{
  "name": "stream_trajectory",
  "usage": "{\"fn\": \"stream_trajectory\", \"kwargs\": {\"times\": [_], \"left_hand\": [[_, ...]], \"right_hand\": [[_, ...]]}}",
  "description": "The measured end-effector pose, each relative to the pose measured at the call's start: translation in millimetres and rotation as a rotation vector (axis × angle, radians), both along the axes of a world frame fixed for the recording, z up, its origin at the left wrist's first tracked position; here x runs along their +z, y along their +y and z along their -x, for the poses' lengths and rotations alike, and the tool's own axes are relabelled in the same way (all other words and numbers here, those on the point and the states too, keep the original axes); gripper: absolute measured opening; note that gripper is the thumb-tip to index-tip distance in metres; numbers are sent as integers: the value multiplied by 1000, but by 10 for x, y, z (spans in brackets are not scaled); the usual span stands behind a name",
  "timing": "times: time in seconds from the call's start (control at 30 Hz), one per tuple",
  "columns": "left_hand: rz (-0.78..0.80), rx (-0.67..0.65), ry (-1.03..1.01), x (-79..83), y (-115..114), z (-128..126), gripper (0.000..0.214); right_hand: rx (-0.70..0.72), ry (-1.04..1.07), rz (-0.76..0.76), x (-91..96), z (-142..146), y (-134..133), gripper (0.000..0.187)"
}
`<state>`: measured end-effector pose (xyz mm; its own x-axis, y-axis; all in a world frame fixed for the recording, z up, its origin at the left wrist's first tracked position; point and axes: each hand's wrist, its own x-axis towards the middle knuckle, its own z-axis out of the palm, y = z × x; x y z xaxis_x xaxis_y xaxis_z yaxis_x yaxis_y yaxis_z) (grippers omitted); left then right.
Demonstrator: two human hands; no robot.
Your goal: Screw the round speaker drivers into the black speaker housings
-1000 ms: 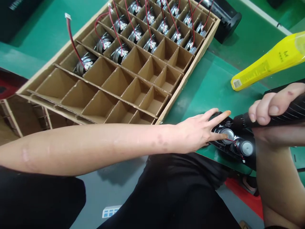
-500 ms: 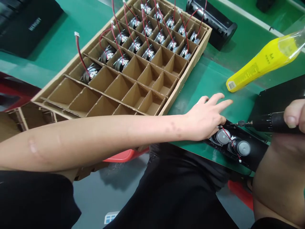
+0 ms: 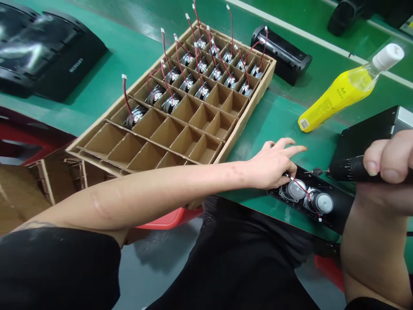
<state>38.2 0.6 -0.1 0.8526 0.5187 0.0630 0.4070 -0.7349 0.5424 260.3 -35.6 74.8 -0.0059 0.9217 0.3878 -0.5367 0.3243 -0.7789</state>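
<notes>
My right hand (image 3: 392,157) is wrapped round a black electric screwdriver (image 3: 346,168), whose thin bit points left, above the panel's far edge. A long black housing (image 3: 342,211) lies below it on the green table. Two round speakers sit in the housing, a left speaker (image 3: 297,190) and a right speaker (image 3: 323,203), with red wires and small white plugs. My left hand (image 3: 272,165) is at the housing's left end, beside the left speaker. Its thumb and a bent finger come together there, while other fingers stick out. Whatever lies between the fingertips is hidden.
A divided cardboard box (image 3: 247,114) holds several wired speakers. Beyond it lies a black cylindrical housing (image 3: 282,54). A yellow bottle (image 3: 338,97) lies to the right, near a black box (image 3: 361,129). More black housings (image 3: 69,64) are at the far left. A red stool (image 3: 167,218) shows below the table.
The view has shifted, so the cardboard box and table sit lower in it. My left hand stays at the housing's left end, and the screwdriver remains in my right hand.
</notes>
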Motion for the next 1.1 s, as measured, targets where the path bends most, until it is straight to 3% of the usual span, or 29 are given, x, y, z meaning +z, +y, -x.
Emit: {"fn": "stream_trajectory", "kwargs": {"times": [0.1,0.2,0.3,0.5,0.67,0.87,1.1], "left_hand": [[-166,26,-28,23,-18,37,15],[-398,47,-107,49,-33,86,22],[-502,58,-216,52,-49,112,26],[-499,44,-292,49,-87,92,27],[-473,19,-306,69,-109,101,28],[-462,10,-316,49,-105,112,30],[-454,18,-310,50,-108,111,29]], "right_hand": [[-79,-372,-281,82,209,40,82],[-89,-401,-318,154,330,16,78],[-99,-376,-353,192,312,-42,72],[-34,-379,-458,159,156,-83,58],[55,-394,-468,166,217,-45,52],[-26,-464,-422,195,258,-68,57],[-50,-411,-399,64,130,-82,56]]}}
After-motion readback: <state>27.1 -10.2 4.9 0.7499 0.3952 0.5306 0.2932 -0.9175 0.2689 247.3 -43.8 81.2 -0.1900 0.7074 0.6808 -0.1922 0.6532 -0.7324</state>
